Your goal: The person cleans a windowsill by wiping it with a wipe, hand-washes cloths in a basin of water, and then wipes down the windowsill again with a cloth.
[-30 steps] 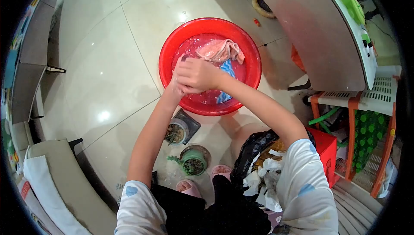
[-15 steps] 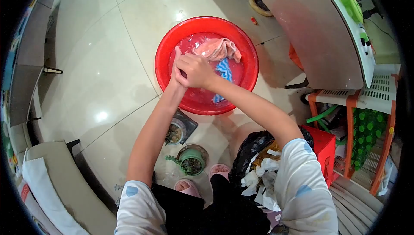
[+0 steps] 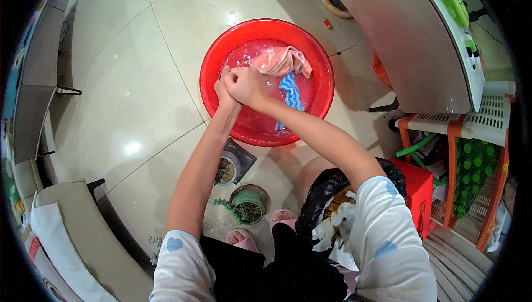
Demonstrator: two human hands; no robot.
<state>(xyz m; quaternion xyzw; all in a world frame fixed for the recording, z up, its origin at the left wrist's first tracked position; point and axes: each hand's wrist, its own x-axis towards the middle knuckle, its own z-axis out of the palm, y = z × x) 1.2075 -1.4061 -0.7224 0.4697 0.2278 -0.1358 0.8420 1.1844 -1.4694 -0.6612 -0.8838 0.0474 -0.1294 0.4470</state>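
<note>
My left hand (image 3: 224,92) and my right hand (image 3: 249,87) are pressed together over the near left part of a red basin (image 3: 322,88). My right hand is closed, its fingers curled against the left. The left hand's fingers are curled too and partly covered, so whatever lies between the palms is hidden. Below and beyond the hands, the basin holds shallow water with bubbles. A pink cloth (image 3: 282,61) lies bunched in it, with a blue-and-white striped cloth (image 3: 291,91) beside it. Both cloths are apart from my hands.
Potted plants (image 3: 247,205) stand between the basin and my feet. A black-lined bin (image 3: 316,191) with crumpled paper is at my right, next to a red box (image 3: 415,191). A table (image 3: 410,41) and a rack (image 3: 451,163) with green bottles stand farther right; a beige seat (image 3: 83,230) is left.
My clasped hands have shifted slightly, and the left thumb or finger that stuck up is now bent lower. The cloths stay in place; the view has moved a little.
</note>
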